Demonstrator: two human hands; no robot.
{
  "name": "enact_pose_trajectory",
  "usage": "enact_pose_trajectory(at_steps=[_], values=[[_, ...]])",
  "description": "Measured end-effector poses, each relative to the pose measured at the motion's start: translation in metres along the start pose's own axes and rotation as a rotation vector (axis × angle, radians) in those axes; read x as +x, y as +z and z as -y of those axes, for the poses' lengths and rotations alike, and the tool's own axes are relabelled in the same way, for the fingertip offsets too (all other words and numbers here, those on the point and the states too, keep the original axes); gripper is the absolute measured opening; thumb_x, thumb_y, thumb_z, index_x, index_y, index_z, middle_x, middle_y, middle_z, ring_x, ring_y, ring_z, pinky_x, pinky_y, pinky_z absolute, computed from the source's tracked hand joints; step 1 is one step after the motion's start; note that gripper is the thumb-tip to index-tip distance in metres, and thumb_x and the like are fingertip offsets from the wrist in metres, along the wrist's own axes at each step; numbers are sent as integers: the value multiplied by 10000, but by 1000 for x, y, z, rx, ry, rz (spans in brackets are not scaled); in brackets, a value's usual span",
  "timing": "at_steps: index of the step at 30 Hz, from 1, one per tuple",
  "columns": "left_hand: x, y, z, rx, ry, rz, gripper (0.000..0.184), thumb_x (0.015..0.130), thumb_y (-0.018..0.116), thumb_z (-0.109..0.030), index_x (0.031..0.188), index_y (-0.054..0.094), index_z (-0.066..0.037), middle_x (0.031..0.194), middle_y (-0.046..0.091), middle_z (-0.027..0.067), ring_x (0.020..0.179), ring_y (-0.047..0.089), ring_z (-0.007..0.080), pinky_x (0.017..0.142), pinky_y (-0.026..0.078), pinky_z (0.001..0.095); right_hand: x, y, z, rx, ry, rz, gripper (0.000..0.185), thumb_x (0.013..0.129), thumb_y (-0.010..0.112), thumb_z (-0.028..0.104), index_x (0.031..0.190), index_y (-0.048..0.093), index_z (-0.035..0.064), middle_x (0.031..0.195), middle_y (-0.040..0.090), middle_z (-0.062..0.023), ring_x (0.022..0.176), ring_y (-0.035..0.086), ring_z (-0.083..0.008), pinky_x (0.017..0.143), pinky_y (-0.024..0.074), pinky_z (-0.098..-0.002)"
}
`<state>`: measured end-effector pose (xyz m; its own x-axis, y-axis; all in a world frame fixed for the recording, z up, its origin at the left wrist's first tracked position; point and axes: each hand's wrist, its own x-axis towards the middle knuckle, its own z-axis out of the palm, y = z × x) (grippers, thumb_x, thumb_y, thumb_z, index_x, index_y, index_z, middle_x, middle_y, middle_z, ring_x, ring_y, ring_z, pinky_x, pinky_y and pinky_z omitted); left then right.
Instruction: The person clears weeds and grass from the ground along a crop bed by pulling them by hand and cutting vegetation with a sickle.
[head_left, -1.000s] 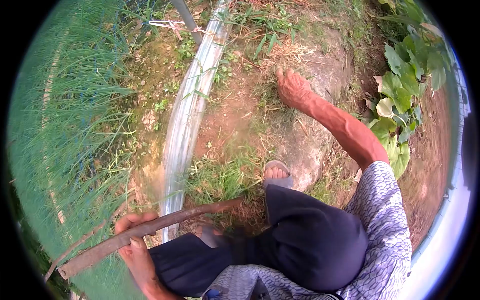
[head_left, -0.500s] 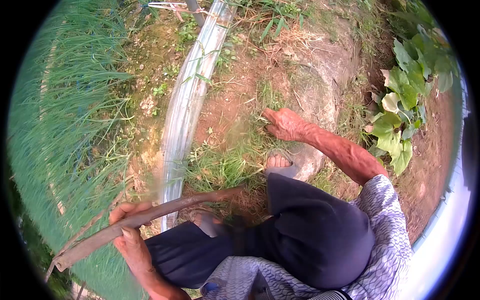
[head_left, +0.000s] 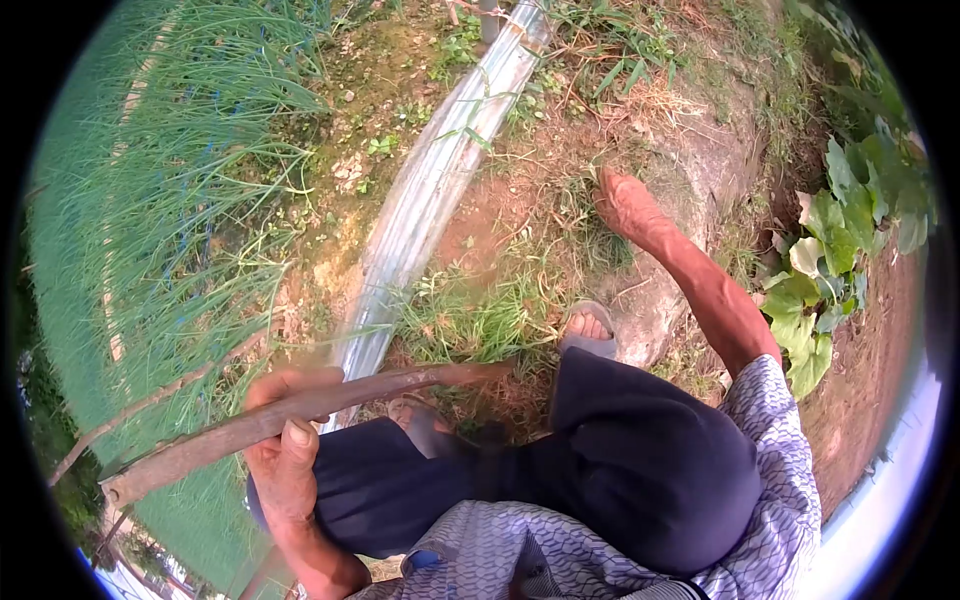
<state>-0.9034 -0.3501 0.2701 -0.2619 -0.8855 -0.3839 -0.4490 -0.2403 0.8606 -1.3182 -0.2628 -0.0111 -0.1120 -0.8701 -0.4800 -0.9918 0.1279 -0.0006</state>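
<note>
My left hand (head_left: 285, 450) is wrapped round a long, curved, brown stick-like tool (head_left: 220, 437), thumb on its near side, at the lower left. The tool's narrow end reaches over the grass near my feet. On the right, my right hand (head_left: 630, 208) is low over the soil beside a patch of weeds (head_left: 580, 210). Its fingers are curled together, and what they hold, if anything, is too small to make out. Below that hand, green grass (head_left: 490, 315) lies in a clump beside my sandalled foot (head_left: 588, 325).
A clear plastic-like strip (head_left: 430, 195) runs from the top centre down to my left knee. Thin green crop leaves (head_left: 180, 220) fill the left side. Broad-leaved plants (head_left: 825, 250) grow at the right, past a pale rock-like mound (head_left: 655, 310). A grey post (head_left: 489, 22) stands at the top.
The view has shifted, so the ground sits further right. My right hand first came towards my foot, then moved back out to the weeds. My left hand has kept hold of the tool.
</note>
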Motion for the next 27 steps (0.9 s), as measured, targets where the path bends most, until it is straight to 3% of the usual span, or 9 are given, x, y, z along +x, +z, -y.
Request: enact_pose_trajectory(at_steps=[1, 3, 6, 8, 12, 15, 18, 24, 27], values=[[-2, -2, 1, 6, 2, 28, 653, 822, 655, -571, 1118, 533, -2, 994, 660, 156, 829, 589, 167, 743, 459, 298, 8, 7, -6, -187, -188, 59, 308, 876, 525, 150, 1130, 560, -20, 925, 606, -303, 772, 648, -378, 670, 528, -465], [-6, -5, 2, 11, 4, 38, 655, 823, 653, -573, 1113, 533, 2, 999, 657, 156, 819, 581, 163, 745, 459, 299, -4, -29, 24, 612, 37, 127, 266, 878, 539, 211, 980, 597, -28, 806, 595, -283, 751, 632, -376, 703, 515, -463], [-6, -7, 1, 3, -46, 78, 680, 805, 682, -553, 1131, 544, 29, 1059, 637, 136, 930, 583, 172, 842, 453, 319, -29, -70, 90, 658, -393, 219, 319, 890, 555, 270, 1047, 561, -7, 767, 595, -259, 762, 624, -378, 712, 519, -464], [-7, -6, 3, 22, -19, 44, 676, 810, 664, -582, 1108, 528, 9, 1008, 650, 158, 817, 569, 160, 750, 462, 303, -5, -85, 97, 376, -381, 112, 406, 878, 603, 280, 1178, 498, 26, 1014, 600, -265, 933, 607, -370, 818, 509, -464], [-14, -4, 0, 2, -38, 26, 683, 798, 677, -581, 1107, 528, 9, 1016, 648, 156, 828, 566, 156, 757, 459, 299, 84, -100, 56, 222, -209, -537, 599, 798, 728, 229, 1291, 450, 34, 1459, 282, -225, 1334, 327, -418, 1084, 360, -500], [-17, -4, -8, -31, -96, 36, 690, 785, 704, -558, 1134, 530, 11, 1047, 646, 156, 858, 572, 154, 775, 451, 290, 100, -104, 61, 270, -123, -341, 770, 747, 780, 264, 1360, 368, 44, 1456, 300, -220, 1360, 293, -411, 1121, 276, -566], [-20, -10, -8, -197, -169, 79, 640, 781, 759, -438, 1162, 543, 28, 1098, 623, 139, 994, 592, 203, 900, 454, 340, 84, -85, 72, 281, -133, -267, 759, 752, 769, 312, 1350, 371, 68, 1432, 347, -204, 1358, 297, -405, 1107, 270, -590], [-19, -22, 6, -151, -220, 174, 671, 790, 741, -458, 1183, 527, 41, 1069, 636, 166, 1036, 606, 226, 929, 453, 357, 88, -43, 46, -93, -357, -479, 309, 856, 632, 264, 1080, 554, 66, 1129, 573, -141, 1082, 535, -286, 898, 396, -478], [-17, -25, -2, -125, -211, 186, 575, 821, 731, -398, 1165, 555, 29, 1044, 643, 111, 965, 611, 197, 873, 470, 339, 97, -45, 38, 123, -248, -102, 378, 930, 527, 359, 1017, 558, -7, 1019, 583, -201, 910, 588, -294, 821, 434, -478]])
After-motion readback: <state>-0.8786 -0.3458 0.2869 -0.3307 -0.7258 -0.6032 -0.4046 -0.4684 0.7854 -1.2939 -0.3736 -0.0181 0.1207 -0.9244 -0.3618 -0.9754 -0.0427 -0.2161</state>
